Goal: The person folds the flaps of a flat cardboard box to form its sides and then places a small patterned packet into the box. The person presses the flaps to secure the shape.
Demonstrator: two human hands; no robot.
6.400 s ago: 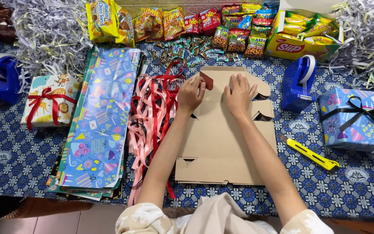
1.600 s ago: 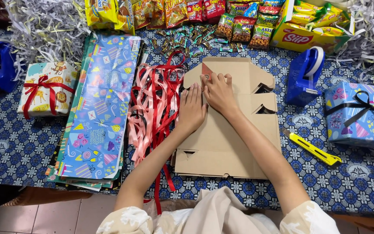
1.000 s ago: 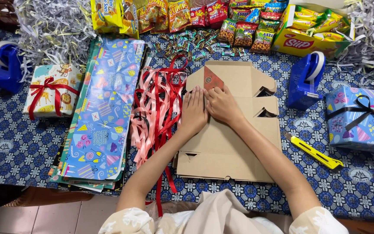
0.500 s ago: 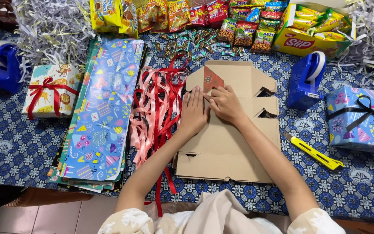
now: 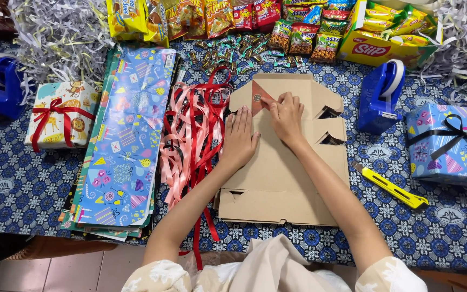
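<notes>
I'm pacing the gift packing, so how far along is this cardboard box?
Done: two wrapped gifts sit ribboned at the sides. In hand: the flat cardboard box lies unassembled; the left hand presses it while the right hand works a corner flap. Left: folding it up; the snacks remain unpacked.

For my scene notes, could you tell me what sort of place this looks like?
Probably a home gift-packing table: patterned wrapping paper, loose ribbons and a wrapped gift box lie about a flat cardboard box, which the left hand and right hand press.
</notes>
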